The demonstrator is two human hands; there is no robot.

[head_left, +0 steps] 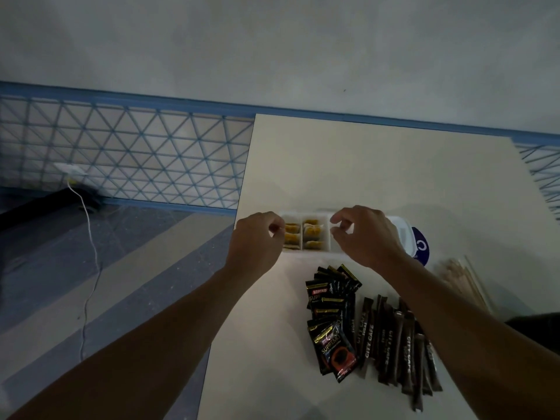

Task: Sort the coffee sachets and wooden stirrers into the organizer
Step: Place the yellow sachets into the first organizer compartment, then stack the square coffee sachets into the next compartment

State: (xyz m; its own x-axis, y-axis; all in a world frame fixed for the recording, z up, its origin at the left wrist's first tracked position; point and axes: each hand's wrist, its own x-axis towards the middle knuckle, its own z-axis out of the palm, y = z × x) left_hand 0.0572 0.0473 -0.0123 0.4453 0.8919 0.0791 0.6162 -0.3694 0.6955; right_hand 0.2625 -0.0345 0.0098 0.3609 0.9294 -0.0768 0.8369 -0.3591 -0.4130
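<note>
A white compartment organizer (325,214) lies on the cream table (378,171); two of its left compartments hold yellowish bags. My left hand (257,237) has curled fingers at the organizer's left end and seems to grip its rim. My right hand (368,234) hovers over the organizer's right part, thumb and fingers curled toward each other; what they hold, if anything, is hidden. Black coffee sachets (330,310) lie fanned out in front of the organizer. Brown stick sachets (391,341) lie to their right. Wooden stirrers (463,281) lie blurred at the right.
A white round container with a blue label (419,245) stands behind my right hand. The table's left edge drops to a tiled floor (121,268), where a white cable (89,237) runs. A wall with blue triangle-patterned tiles (136,159) stands beyond.
</note>
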